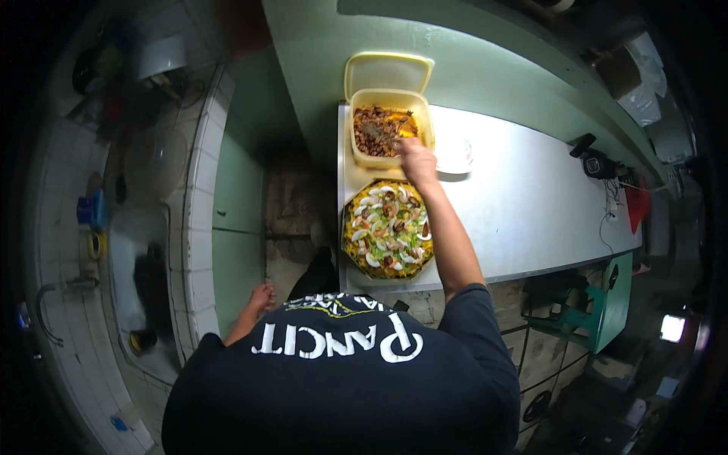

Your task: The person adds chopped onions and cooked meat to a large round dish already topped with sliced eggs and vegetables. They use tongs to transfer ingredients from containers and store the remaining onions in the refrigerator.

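Note:
My right hand (418, 161) is closed over the near right edge of a yellow plastic food tub (379, 161), its fingertips pointing into it. Whatever the fingers pinch there is hidden or too small to name. Dark brown fried bits (374, 136) fill most of the tub, with an orange-yellow patch by the fingers. The tub's lid (389, 74) leans upright behind it. Just nearer to me, an eight-sided tray holds a noodle dish (389, 230) topped with egg slices, chopped greens and brown bits. Low at my left side hangs my left hand (263, 296), fingers loosely bent, holding nothing.
A white plate (455, 155) sits right of the tub on the white table (523, 197). A black device (599, 163) with cords stands farther right, and a green plastic chair (576, 311) below. To my left are a tiled counter and sink (136, 227); a green wall runs behind.

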`<state>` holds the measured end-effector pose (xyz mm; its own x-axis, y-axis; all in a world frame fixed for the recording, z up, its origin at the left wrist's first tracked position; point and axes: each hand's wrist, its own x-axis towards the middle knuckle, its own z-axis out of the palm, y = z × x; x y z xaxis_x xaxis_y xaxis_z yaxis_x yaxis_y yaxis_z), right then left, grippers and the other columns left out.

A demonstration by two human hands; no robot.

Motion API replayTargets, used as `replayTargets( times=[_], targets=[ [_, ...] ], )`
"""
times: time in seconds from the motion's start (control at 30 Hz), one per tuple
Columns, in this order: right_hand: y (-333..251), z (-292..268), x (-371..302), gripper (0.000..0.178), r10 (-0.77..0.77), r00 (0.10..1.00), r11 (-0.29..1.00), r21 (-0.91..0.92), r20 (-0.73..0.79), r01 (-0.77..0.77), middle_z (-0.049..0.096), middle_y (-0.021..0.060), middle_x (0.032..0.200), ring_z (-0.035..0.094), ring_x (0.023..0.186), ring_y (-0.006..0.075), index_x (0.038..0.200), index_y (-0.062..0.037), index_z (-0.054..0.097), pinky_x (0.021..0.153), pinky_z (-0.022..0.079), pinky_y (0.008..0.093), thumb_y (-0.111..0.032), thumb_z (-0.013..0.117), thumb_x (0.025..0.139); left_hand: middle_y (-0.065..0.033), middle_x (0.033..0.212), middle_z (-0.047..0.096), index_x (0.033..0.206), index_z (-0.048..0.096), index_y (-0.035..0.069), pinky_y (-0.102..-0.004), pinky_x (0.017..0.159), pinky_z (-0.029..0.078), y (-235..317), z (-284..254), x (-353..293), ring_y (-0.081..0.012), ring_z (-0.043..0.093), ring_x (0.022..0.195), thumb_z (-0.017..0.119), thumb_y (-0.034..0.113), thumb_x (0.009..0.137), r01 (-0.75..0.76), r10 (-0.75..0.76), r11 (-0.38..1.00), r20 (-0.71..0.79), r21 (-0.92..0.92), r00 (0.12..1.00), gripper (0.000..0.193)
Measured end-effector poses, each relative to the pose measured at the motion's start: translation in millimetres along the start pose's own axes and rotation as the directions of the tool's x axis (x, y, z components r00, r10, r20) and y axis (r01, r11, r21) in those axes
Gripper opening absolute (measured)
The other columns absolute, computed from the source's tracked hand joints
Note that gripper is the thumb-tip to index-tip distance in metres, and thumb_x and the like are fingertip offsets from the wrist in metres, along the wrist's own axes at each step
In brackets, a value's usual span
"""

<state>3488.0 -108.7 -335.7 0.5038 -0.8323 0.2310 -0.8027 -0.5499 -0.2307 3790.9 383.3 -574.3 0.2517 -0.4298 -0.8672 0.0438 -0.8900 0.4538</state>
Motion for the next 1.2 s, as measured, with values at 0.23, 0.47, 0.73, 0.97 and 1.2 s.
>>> replayTargets(
  times=[0.23,0.47,0.73,0.97,1.2],
  targets=[
    [25,12,45,0.019,0.208,0.971,0.958,-0.228,0.122,-0.176,0.066,0.0161,0.092,0.066,0.080,0.0350,0.089,-0.0050,0.064,0.068,0.052,0.0478,-0.020,0.053,0.087,-0.0023,0.100,0.059,0.129,0.050,0.017,-0.0333,0.062,0.045,1,-9,-29,-0.0147,0.056,0.077,0.049,0.031,0.095,0.048,-0.060,0.985,-0.070,-0.166,0.996,0.037],
    [0,-30,47,0.018,0.044,0.962,0.998,0.033,0.271,-0.055,0.066,0.0145,0.090,0.065,0.084,0.0344,0.092,-0.0118,0.067,0.075,0.050,0.0457,-0.026,0.058,0.087,-0.0023,0.095,0.060,0.123,0.053,0.008,-0.0309,0.060,0.045,-39,-15,-22,-0.0137,0.055,0.070,0.049,0.027,0.096,0.023,-0.033,0.990,-0.071,-0.137,0.997,0.034],
    [14,-52,71,0.027,0.284,0.915,0.958,-0.042,0.285,-0.284,0.067,0.0193,0.093,0.066,0.088,0.0352,0.096,-0.0088,0.069,0.078,0.051,0.0465,-0.031,0.054,0.090,0.0014,0.096,0.059,0.128,0.048,0.020,-0.0334,0.066,0.044,10,-18,-16,-0.0130,0.056,0.072,0.044,0.034,0.097,0.097,-0.113,0.972,-0.067,-0.216,0.991,0.035],
    [3,-26,93,0.036,0.301,0.928,0.950,-0.152,0.219,-0.273,0.067,0.0210,0.090,0.064,0.086,0.0391,0.094,-0.0038,0.068,0.079,0.050,0.0470,-0.034,0.049,0.091,0.0009,0.100,0.059,0.128,0.049,0.020,-0.0342,0.067,0.044,1,-9,0,-0.0136,0.057,0.075,0.046,0.033,0.095,0.045,-0.063,0.969,-0.064,-0.242,0.996,0.036],
    [8,-73,68,0.033,0.300,0.945,0.946,0.085,0.128,-0.312,0.068,0.0167,0.089,0.065,0.085,0.0346,0.099,-0.0111,0.069,0.079,0.049,0.0437,-0.037,0.051,0.090,0.0013,0.100,0.060,0.127,0.050,0.021,-0.0330,0.065,0.045,-13,-6,-10,-0.0133,0.056,0.075,0.047,0.032,0.094,0.110,-0.128,0.967,-0.062,-0.228,0.990,0.035]
  ],
)
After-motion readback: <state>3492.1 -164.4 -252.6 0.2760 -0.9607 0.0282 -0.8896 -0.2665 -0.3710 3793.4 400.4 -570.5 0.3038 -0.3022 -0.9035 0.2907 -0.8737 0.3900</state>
